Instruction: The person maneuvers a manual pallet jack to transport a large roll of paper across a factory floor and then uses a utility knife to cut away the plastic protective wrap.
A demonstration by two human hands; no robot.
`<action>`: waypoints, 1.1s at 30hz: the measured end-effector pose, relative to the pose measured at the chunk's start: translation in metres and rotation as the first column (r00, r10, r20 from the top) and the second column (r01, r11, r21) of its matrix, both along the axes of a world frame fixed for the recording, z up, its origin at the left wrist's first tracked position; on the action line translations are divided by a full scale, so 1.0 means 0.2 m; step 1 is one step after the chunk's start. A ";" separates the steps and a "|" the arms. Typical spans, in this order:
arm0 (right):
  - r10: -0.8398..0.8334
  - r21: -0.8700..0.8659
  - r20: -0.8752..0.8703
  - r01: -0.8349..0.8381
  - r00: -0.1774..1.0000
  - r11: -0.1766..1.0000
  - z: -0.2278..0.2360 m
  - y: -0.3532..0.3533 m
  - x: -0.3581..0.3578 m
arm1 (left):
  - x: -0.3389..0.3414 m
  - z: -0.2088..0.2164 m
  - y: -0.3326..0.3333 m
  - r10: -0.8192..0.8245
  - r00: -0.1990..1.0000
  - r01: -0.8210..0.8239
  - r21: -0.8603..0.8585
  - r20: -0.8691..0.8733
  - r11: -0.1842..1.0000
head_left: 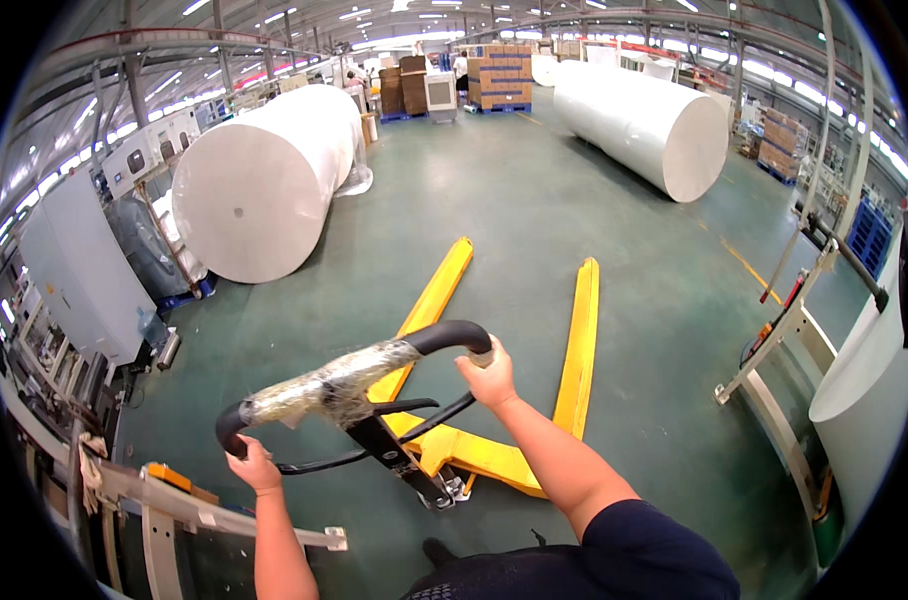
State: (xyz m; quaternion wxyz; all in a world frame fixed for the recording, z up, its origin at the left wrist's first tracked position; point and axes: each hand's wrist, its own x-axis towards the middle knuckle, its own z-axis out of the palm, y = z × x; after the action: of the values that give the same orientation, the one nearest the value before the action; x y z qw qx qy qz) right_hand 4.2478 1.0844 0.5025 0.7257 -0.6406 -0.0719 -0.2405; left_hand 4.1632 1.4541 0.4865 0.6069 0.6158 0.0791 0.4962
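Observation:
A yellow pallet jack stands on the green floor in front of me, its two forks pointing away with nothing on them. Its black looped handle has clear plastic film wound round the middle. My left hand is closed round the lower left end of the loop. On the upper right end, my right hand is wrapped round the grip. The handle is tilted, its left end nearer to me. Below the handle, the black shaft runs down to the jack's base near my foot.
Big white paper rolls lie at the far left and far right. A grey cabinet stands at left. Metal machine frames flank me on both sides. Stacked cartons on pallets stand far back.

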 end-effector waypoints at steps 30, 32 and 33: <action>-0.061 -0.089 -0.038 0.057 0.997 0.994 0.14 0.69 2.16 | 1.85 0.12 0.58 -0.027 0.993 0.032 0.041 -0.118 0.999; -0.055 -0.096 -0.049 0.050 0.997 0.994 0.14 0.75 2.26 | 1.99 0.13 0.66 -0.038 0.992 0.043 0.036 -0.122 0.998; -0.027 -0.086 -0.069 0.021 0.997 0.996 0.15 0.78 2.30 | 2.07 0.13 0.70 -0.029 0.996 0.031 0.020 -0.090 0.999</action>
State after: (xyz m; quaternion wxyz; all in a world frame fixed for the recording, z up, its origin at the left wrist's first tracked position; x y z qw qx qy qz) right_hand 4.7070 1.2412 0.5323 0.6970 -0.6797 -0.0488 -0.2235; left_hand 4.5774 1.5942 0.5117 0.6034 0.6452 0.0916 0.4596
